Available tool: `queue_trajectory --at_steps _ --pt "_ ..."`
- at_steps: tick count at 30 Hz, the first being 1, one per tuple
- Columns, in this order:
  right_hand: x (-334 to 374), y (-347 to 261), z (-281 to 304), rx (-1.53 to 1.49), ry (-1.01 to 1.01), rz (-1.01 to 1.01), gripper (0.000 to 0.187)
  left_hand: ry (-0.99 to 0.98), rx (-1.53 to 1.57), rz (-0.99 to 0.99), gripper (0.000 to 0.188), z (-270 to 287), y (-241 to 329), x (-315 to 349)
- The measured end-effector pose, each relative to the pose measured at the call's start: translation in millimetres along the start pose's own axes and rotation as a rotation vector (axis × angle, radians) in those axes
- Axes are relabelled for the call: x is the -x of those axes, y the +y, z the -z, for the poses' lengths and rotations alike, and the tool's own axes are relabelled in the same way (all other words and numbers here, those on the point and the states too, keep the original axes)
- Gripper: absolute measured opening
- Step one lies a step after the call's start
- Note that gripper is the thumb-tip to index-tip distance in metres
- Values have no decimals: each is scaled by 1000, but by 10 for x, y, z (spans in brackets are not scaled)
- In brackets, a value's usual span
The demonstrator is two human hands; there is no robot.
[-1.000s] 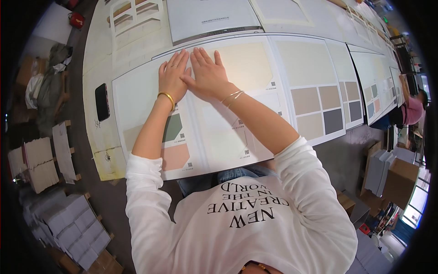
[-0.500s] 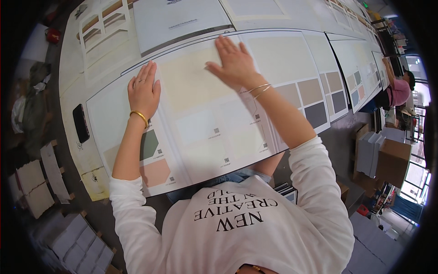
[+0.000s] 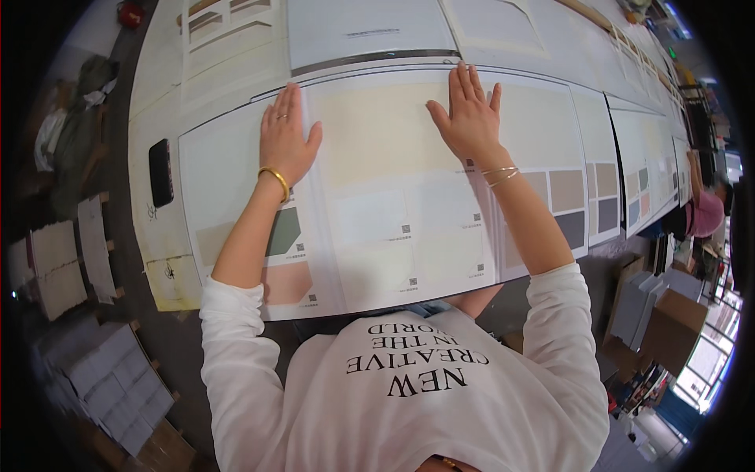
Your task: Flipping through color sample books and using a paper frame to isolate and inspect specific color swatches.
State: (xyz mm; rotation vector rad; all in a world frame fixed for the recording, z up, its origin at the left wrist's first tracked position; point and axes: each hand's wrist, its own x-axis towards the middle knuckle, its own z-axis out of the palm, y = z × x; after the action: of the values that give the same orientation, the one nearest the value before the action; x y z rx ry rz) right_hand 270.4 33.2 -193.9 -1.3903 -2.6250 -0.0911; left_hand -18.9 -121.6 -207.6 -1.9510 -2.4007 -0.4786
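A wide colour sample board [image 3: 377,149] with several fold creases lies before me, its near edge at my lap. Printed on it are pale cream and white panels, a green swatch [image 3: 286,230], a salmon swatch [image 3: 285,282] and small square codes. My left hand [image 3: 289,145], with a gold bangle, lies flat over the left crease, fingers straight and pointing away from me. My right hand [image 3: 470,118] rests flat near the right crease, fingers spread, fingertips by the far edge. Neither hand grips anything. Brown and dark grey swatches [image 3: 568,230] show beyond my right forearm.
A black phone [image 3: 160,173] lies on the table's left side. Behind the board are a large pale cover panel [image 3: 370,27] and white cut-out frames [image 3: 228,39]. Further right, a person in pink [image 3: 708,212] stands at another sample board [image 3: 649,165]. Cardboard boxes [image 3: 672,330] stand below.
My right hand has shifted to the right along the far part of the board, toward the right crease. My left hand stays near the left crease. The whole view has turned slightly.
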Motion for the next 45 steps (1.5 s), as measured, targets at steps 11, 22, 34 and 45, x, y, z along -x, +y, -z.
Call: queue_trajectory --at_steps 11,22,34,45 --pt "-151 -1554 -48 -314 111 336 45 -25 130 37 71 61 56 -7" --pt "-347 -1581 -170 -256 134 318 47 76 35 -52 53 -72 11 -7" --pt "1183 -1298 491 -332 -280 807 65 -50 -13 -9 52 90 84 -42" --pt "2503 -1350 848 -403 -514 849 70 -67 -16 -25 52 97 119 -66"
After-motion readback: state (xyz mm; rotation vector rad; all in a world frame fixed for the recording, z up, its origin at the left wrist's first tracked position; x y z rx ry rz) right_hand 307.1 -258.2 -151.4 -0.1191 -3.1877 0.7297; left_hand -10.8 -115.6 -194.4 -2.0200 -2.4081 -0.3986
